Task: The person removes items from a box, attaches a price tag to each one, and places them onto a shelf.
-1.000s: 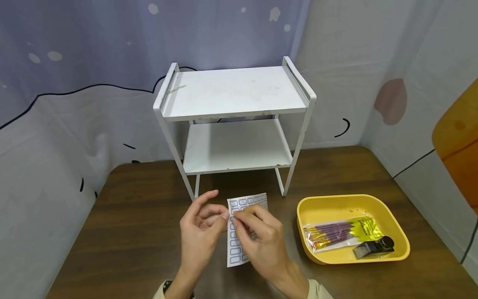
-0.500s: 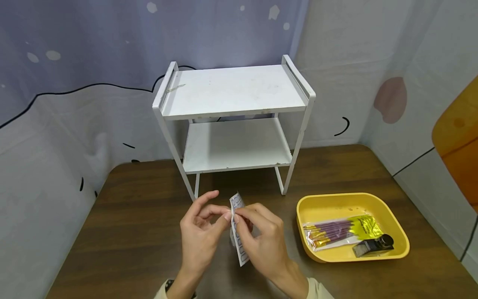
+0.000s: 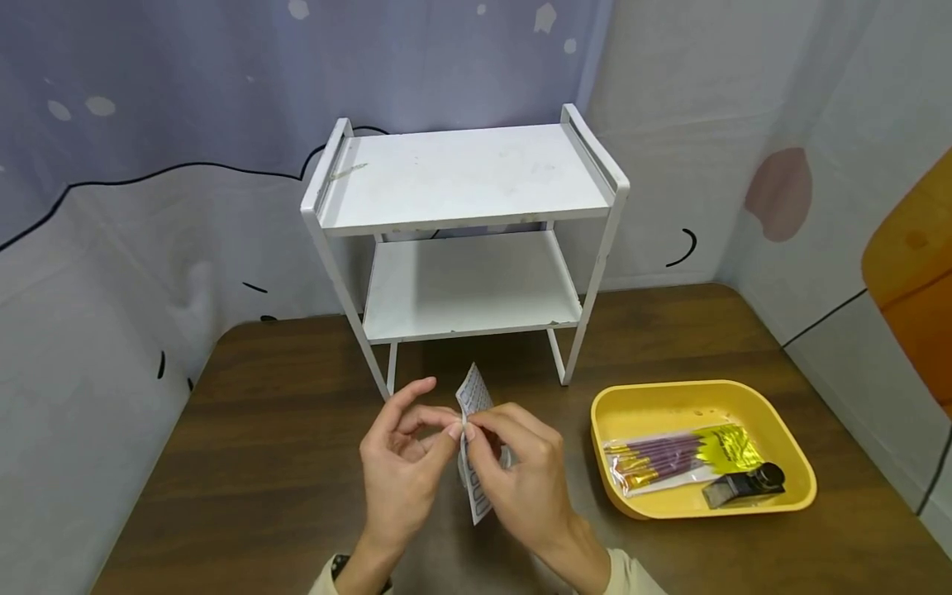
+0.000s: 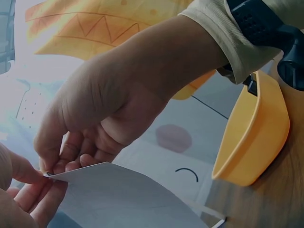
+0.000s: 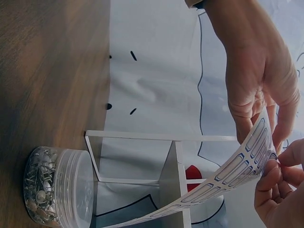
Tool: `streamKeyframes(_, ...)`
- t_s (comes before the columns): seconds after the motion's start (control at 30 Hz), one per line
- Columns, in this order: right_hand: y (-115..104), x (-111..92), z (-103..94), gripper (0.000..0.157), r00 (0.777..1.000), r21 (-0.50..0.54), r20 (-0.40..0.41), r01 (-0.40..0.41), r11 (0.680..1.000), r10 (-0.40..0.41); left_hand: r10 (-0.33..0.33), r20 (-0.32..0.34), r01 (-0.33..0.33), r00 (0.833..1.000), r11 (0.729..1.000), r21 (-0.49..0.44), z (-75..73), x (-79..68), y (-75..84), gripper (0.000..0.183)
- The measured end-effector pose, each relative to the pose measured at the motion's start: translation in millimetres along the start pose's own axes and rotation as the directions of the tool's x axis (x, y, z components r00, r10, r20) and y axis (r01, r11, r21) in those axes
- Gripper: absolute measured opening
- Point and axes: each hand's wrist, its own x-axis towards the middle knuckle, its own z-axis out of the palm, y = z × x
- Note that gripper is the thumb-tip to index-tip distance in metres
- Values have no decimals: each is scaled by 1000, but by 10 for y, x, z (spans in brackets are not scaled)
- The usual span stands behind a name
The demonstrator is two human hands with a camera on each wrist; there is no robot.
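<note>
In the head view, my left hand (image 3: 405,454) and right hand (image 3: 524,475) meet at one edge of a bent sheet of blue-bordered sticker labels (image 3: 476,388). My right thumb and index finger pinch the sheet at that edge. The left thumb and index fingertips pinch at the same spot, with the other left fingers loosely bent. The wrist views show both sets of fingertips together at the sheet's edge. Printed labels (image 5: 237,166) face the right wrist camera; the plain back (image 4: 123,194) faces the left wrist camera. What lies between the fingertips is hidden.
A clear jar of thumbtacks (image 5: 57,185) stands on the wooden table (image 3: 245,438), mostly hidden behind the hands in the head view. Behind is a white two-tier shelf (image 3: 476,178). To the right, a yellow tray (image 3: 617,397) holds packaged paintbrushes (image 3: 662,459) and a small black object (image 3: 744,485).
The label sheet has turned from facing the head camera to nearly edge-on and bent. My left fingertips have come to the sheet's edge beside the right ones.
</note>
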Motion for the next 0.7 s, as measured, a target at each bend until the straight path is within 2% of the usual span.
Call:
streamKeyframes(0.17, 5, -7, 19, 14, 1000, -15, -4, 12, 1000, -12, -13, -6, 13, 1000, 999, 47, -3, -18, 0, 51)
streamKeyframes(0.4, 17, -18, 34, 14, 1000, -34, -1, 20, 999, -20, 27, 4, -27, 1000, 999, 33, -4, -18, -23, 51)
streamKeyframes(0.7, 45, -7, 38, 14, 999, -7, 2, 35, 999, -35, 52, 7, -52, 999, 999, 17, -16, -13, -47, 52)
